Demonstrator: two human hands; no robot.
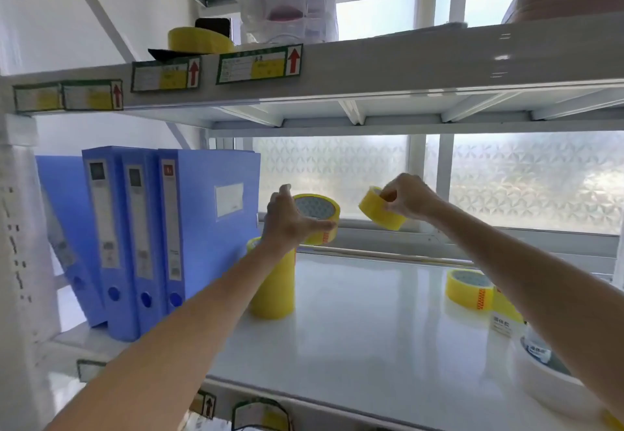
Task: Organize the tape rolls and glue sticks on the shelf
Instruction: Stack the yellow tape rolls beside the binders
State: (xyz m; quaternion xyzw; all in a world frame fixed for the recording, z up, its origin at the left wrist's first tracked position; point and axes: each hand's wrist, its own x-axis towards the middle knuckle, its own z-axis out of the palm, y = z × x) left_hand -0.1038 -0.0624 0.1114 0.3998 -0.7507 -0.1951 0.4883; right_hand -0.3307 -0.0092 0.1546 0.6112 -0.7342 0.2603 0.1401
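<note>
Pinching a tilted roll at its core, the right hand's fingers hold it in the air above the shelf. The left hand's fingers grip a second roll just over the yellow stack beside the blue binders. Setting that roll down flat and centred should keep the stack steady, and the tilted roll can go on after. A loose roll lies well apart, rightward.

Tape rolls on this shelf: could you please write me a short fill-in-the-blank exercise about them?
1. The right hand holds a ___ tape roll.
2. The binders left of the stack of rolls are ___.
3. The arrows on the shelf labels point ___.
Missing words: yellow; blue; up.
</note>
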